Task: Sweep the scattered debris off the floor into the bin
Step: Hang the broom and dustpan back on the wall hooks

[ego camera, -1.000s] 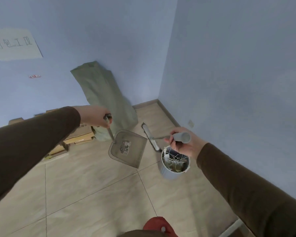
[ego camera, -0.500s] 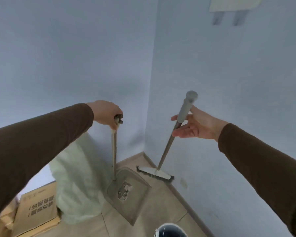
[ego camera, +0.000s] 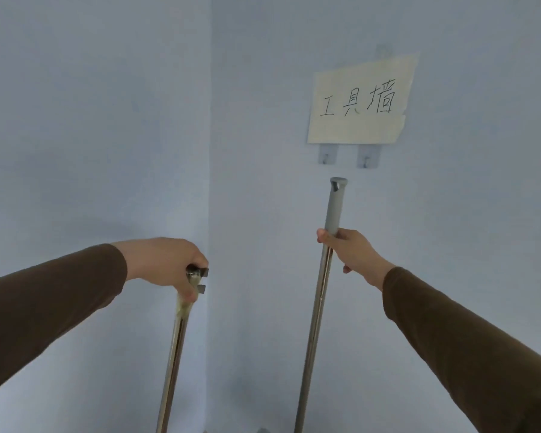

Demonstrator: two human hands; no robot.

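Note:
My left hand (ego camera: 166,267) grips the top of the dustpan's metal pole (ego camera: 173,364), which hangs almost straight down and runs out of the frame's bottom edge. My right hand (ego camera: 352,253) holds the broom handle (ego camera: 317,307) just below its grey plastic end grip (ego camera: 335,204), and that handle stands upright near the right-hand wall. The dustpan's scoop, the broom head, the floor and the bin are all below the frame and hidden.
I face a corner of two pale blue walls. A paper sign with handwritten characters (ego camera: 359,101) is taped to the right wall, with two small wall hooks (ego camera: 345,156) right under it, a little above the broom's tip.
The view has tilted up from the floor to the wall corner, so scoop, broom head and bin have dropped out of sight. My right hand has closed around the broom handle, which now stands upright.

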